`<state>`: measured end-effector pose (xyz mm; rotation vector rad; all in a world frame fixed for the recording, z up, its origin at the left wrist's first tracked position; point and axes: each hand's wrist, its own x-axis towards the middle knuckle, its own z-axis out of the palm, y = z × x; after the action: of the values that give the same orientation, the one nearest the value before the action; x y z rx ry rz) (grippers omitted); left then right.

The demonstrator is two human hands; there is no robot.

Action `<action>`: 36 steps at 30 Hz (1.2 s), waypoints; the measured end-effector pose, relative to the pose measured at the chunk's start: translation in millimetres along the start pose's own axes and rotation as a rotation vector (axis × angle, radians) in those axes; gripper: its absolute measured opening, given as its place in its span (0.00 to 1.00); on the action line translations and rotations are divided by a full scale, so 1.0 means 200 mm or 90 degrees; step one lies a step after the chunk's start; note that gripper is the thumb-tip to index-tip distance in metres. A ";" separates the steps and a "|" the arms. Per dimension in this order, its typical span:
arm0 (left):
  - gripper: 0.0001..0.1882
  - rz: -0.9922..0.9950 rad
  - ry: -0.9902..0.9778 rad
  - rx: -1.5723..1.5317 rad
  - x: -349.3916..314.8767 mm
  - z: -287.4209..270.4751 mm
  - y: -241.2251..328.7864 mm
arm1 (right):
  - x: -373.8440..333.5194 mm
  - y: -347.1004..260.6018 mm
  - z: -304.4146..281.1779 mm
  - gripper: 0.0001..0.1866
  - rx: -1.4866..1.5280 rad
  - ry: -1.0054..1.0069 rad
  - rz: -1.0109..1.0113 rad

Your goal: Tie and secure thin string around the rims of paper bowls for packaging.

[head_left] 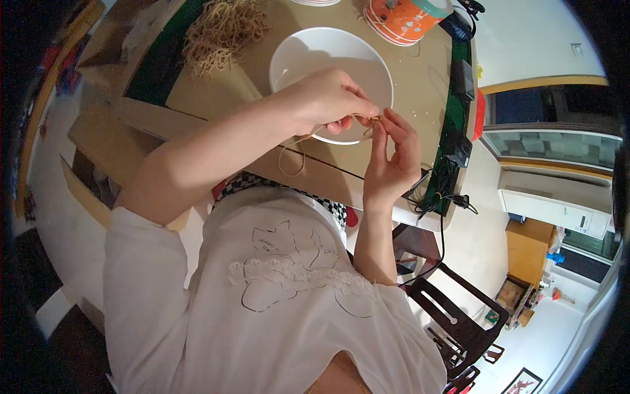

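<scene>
My left hand [328, 100] and my right hand [394, 157] meet at the near right rim of a white bowl [335, 58]. Between their fingertips is a thin tan cord [304, 138], pinched from both sides. A small darker bit shows at the pinch, too small to make out. From my left hand the cord trails down in a loose loop over the table's near edge. A tangled heap of similar tan cords [224, 34] lies at the far left of the table.
An orange patterned paper bucket [401, 21] stands beyond the bowl on the brown table top [252, 108]. Black cables [451, 203] and small dark devices [459, 152] line the right edge. A dark chair [459, 308] is at the lower right. Cardboard [98, 144] is on the left.
</scene>
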<state>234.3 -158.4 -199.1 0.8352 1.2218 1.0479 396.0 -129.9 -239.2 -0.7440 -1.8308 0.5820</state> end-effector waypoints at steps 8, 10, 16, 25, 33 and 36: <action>0.08 -0.025 -0.009 -0.019 -0.01 -0.01 0.00 | -0.01 -0.02 0.00 0.12 -0.072 -0.007 -0.053; 0.08 0.003 -0.002 0.029 -0.02 0.00 0.00 | -0.01 -0.02 -0.01 0.12 -0.081 -0.018 -0.050; 0.07 0.135 0.074 0.228 -0.05 0.02 -0.02 | 0.01 -0.03 -0.04 0.08 0.016 -0.062 0.066; 0.06 0.344 0.214 0.245 -0.08 0.05 -0.08 | 0.05 -0.01 -0.04 0.06 0.081 -0.080 0.069; 0.04 0.367 0.173 0.273 -0.11 0.09 -0.12 | 0.05 -0.01 -0.03 0.06 0.010 -0.082 0.044; 0.05 0.367 0.215 0.223 -0.10 0.09 -0.12 | 0.05 -0.01 -0.02 0.07 0.033 -0.078 0.044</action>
<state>255.8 -184.0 -211.4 1.3755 1.5180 1.5047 396.9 -123.5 -230.4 -0.7531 -1.9001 0.7318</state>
